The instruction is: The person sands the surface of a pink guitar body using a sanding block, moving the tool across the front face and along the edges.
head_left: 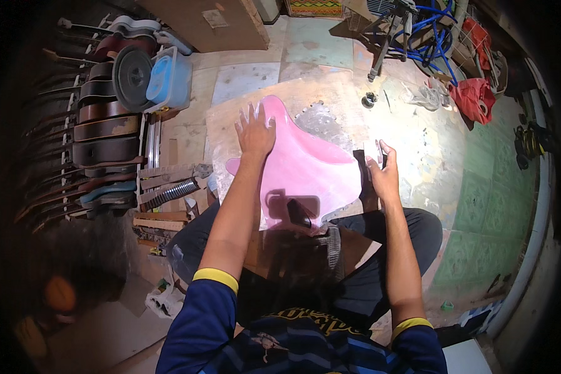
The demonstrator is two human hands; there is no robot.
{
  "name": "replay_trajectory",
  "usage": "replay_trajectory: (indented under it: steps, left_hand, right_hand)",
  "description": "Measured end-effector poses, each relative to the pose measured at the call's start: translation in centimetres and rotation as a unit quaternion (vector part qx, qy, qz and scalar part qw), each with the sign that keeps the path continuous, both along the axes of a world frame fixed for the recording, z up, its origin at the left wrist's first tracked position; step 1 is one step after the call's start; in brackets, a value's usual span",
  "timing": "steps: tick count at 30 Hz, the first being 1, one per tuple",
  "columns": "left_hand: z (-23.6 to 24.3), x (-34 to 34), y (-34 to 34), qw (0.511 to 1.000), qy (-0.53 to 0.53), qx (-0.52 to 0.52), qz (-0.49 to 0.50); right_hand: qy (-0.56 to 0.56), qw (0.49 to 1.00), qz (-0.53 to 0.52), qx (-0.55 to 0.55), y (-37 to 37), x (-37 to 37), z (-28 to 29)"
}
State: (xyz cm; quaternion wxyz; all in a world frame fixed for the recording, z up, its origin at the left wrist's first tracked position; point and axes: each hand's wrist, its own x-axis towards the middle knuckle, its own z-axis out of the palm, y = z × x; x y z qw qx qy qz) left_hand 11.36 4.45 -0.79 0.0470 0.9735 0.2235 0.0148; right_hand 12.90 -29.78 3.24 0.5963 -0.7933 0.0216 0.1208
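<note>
A pink guitar-shaped body (305, 168) lies flat on a worn board (330, 118) on the floor in front of my knees. My left hand (255, 131) rests spread and flat on its upper left horn. At the body's right edge my right hand (382, 168) is closed on a small flat pale piece (374, 149) that looks like sandpaper. A dark rectangular cutout (293, 206) shows near the body's lower end.
A row of dark guitar bodies (100, 137) and necks stands at the left, with a round black lid (131, 78) and a blue plastic box (168, 78). A blue tripod frame (417, 31) and red cloth (477, 96) are at the back right.
</note>
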Motion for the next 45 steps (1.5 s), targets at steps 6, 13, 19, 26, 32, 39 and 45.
replay_trajectory:
  steps: [6,13,19,26,32,39,45]
  left_hand:
    - [1.6,-1.6,-15.7,0.952,0.089,-0.134,-0.260]
    - [-0.2,-1.6,-10.7,0.951,0.037,-0.188,-0.243]
    - [-1.2,-0.4,5.3,0.997,0.000,-0.055,0.048]
    - [-1.0,-5.8,-13.0,0.957,0.024,-0.187,-0.222]
    - [1.1,-9.3,-17.9,0.909,-0.022,-0.212,-0.358]
    - [-1.5,-12.3,5.8,0.980,-0.022,-0.038,0.192]
    - [-2.7,-15.0,9.1,0.953,-0.067,-0.247,0.159]
  right_hand:
    - [-0.010,0.999,-0.038,0.022,-1.4,0.5,0.6]
    - [-0.014,0.999,-0.028,0.017,-1.3,0.5,1.1]
    - [0.001,0.999,-0.037,0.036,0.0,0.3,1.2]
    - [-0.036,0.999,-0.021,-0.006,-0.6,0.2,1.2]
    - [-0.053,0.998,0.029,-0.019,-0.1,0.1,0.6]
    - [-0.040,0.997,0.053,-0.033,0.6,-0.8,-0.8]
    - [-0.060,0.995,0.042,-0.073,-0.7,-0.5,-1.2]
